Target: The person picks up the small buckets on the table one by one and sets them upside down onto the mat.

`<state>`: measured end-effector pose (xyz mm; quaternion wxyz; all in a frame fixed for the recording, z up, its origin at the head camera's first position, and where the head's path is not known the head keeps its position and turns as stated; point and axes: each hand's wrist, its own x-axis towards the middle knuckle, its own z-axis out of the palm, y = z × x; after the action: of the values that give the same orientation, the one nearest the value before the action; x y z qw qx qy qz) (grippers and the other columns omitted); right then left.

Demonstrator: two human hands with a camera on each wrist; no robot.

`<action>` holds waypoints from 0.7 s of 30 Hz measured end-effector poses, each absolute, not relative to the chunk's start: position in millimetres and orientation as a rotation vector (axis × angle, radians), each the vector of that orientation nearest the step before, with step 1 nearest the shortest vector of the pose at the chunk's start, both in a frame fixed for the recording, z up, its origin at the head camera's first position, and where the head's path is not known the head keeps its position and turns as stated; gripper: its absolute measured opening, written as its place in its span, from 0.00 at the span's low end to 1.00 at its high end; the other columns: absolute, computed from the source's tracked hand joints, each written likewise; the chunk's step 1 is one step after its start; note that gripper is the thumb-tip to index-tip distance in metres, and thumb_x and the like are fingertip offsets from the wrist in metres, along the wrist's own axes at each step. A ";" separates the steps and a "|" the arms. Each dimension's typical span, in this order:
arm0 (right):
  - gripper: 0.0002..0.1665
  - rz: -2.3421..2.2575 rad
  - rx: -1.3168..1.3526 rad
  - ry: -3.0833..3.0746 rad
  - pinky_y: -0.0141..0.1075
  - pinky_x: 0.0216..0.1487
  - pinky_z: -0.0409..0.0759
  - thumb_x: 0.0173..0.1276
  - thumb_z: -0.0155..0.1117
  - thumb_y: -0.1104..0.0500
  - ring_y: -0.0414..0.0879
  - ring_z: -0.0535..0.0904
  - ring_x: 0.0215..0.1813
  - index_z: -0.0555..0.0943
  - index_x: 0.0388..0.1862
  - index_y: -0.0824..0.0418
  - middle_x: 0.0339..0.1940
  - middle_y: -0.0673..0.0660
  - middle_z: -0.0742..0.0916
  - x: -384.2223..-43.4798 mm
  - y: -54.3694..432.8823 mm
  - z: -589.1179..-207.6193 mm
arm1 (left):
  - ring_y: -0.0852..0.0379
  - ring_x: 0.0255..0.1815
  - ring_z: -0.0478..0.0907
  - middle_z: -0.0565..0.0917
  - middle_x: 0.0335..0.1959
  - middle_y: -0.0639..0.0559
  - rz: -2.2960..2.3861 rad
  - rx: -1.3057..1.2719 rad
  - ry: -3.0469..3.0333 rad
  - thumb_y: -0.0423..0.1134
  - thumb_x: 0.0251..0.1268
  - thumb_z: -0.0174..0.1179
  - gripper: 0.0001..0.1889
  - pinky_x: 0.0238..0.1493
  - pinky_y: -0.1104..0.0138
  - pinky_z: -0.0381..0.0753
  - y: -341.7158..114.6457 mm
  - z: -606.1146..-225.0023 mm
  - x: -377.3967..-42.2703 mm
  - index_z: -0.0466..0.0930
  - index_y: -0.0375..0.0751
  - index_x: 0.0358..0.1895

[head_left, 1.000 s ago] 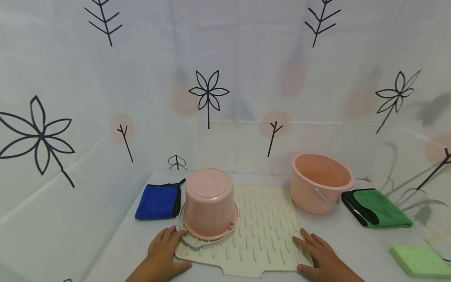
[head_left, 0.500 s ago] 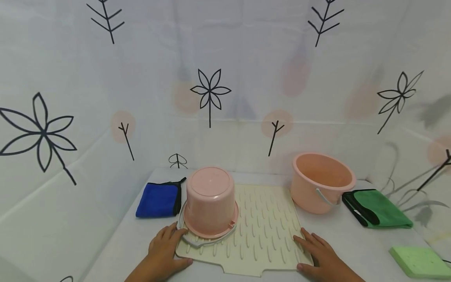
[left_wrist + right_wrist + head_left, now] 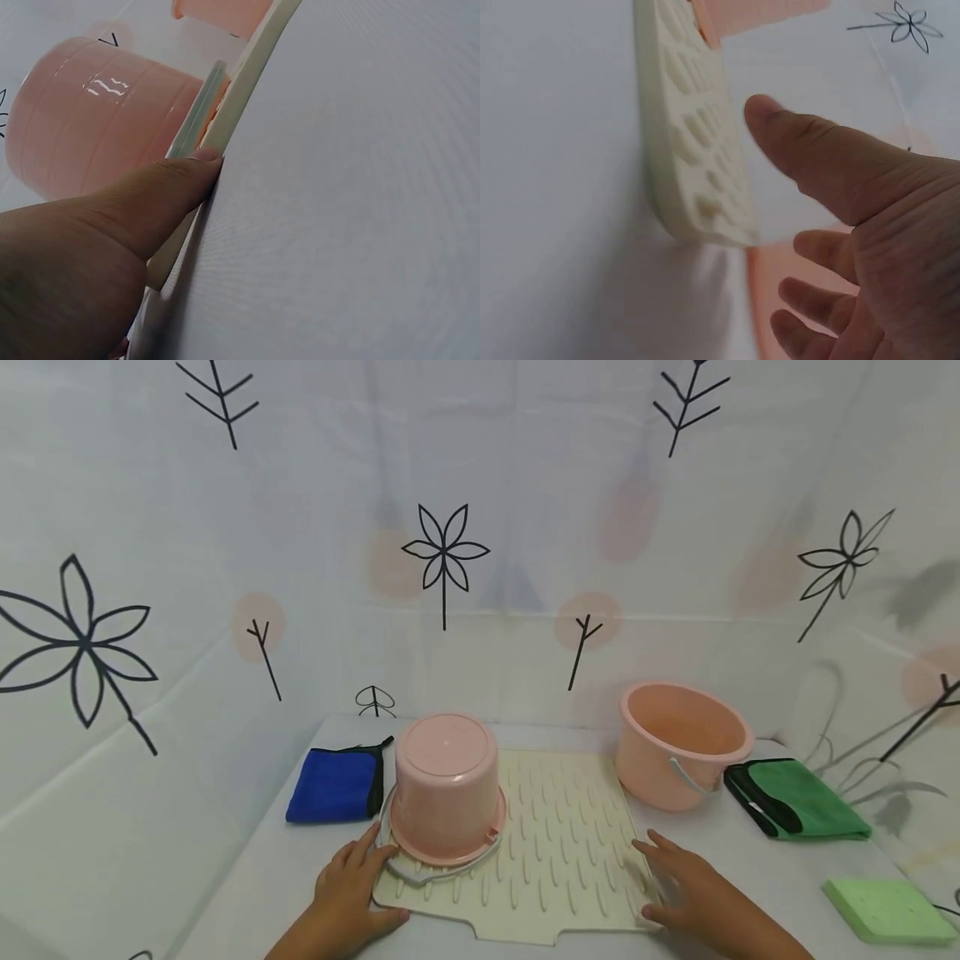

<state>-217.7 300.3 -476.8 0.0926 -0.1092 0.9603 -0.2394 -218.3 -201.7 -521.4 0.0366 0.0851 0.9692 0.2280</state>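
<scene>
A cream drying mat (image 3: 555,835) with raised ridges lies flat on the table. An upside-down pink bucket (image 3: 446,789) stands on its left part, the grey handle (image 3: 420,875) lying round its rim. My left hand (image 3: 345,889) rests at the mat's front left corner, fingers along the side. In the left wrist view its thumb (image 3: 161,187) touches the mat's edge. My right hand (image 3: 693,889) hovers by the front right corner with fingers spread. The right wrist view shows a gap between that thumb (image 3: 795,139) and the mat (image 3: 697,142).
An upright peach bucket (image 3: 678,747) stands behind the mat at the right. Beside it lies a folded green cloth (image 3: 806,797), with a light green sponge (image 3: 888,912) nearer the front. A folded blue cloth (image 3: 333,785) lies left of the pink bucket. A patterned curtain (image 3: 510,668) hangs behind.
My right hand has come away from the mat's right edge, shifting slightly right and up. The left hand and both buckets have stayed in place.
</scene>
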 end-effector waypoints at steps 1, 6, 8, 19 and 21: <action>0.55 -0.702 -0.356 2.876 0.71 0.67 0.68 0.55 0.82 0.38 0.75 0.65 0.77 0.72 0.77 0.58 0.80 0.72 0.68 -218.5 303.3 -471.6 | 0.25 0.78 0.58 0.54 0.85 0.43 0.701 0.267 2.977 0.71 0.46 0.76 0.48 0.63 0.22 0.61 -201.7 -521.4 -218.6 0.73 0.55 0.72; 0.50 -0.663 -0.502 3.040 0.71 0.64 0.72 0.59 0.79 0.39 0.74 0.68 0.75 0.74 0.76 0.57 0.79 0.68 0.71 -220.8 320.8 -441.1 | 0.23 0.76 0.60 0.55 0.85 0.41 0.699 0.299 2.974 0.71 0.46 0.76 0.49 0.61 0.22 0.63 -203.5 -520.1 -218.8 0.72 0.52 0.72; 0.49 -0.643 -0.556 3.098 0.71 0.63 0.72 0.60 0.78 0.38 0.73 0.69 0.75 0.74 0.76 0.56 0.80 0.66 0.72 -223.2 327.1 -428.8 | 0.23 0.76 0.60 0.55 0.85 0.41 0.688 0.305 2.971 0.71 0.46 0.76 0.50 0.61 0.22 0.63 -204.2 -519.8 -218.1 0.72 0.51 0.72; 0.51 -0.512 -0.653 3.246 0.69 0.62 0.73 0.61 0.79 0.40 0.70 0.68 0.73 0.70 0.79 0.55 0.77 0.64 0.74 -236.1 335.8 -379.7 | 0.23 0.74 0.62 0.56 0.84 0.40 0.705 0.325 2.980 0.70 0.47 0.76 0.47 0.61 0.23 0.65 -204.7 -518.6 -217.2 0.73 0.52 0.70; 0.51 -0.470 -0.697 3.291 0.69 0.60 0.74 0.61 0.81 0.43 0.71 0.69 0.71 0.70 0.78 0.59 0.74 0.67 0.76 -239.2 335.6 -373.3 | 0.23 0.74 0.62 0.56 0.84 0.40 0.706 0.327 2.977 0.70 0.47 0.76 0.47 0.61 0.23 0.65 -204.4 -517.8 -217.5 0.73 0.52 0.70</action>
<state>-239.2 335.6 -373.3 -0.1271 -0.2036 0.9610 -0.1372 -217.5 -204.4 -517.8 0.0323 0.1062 0.9670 0.2293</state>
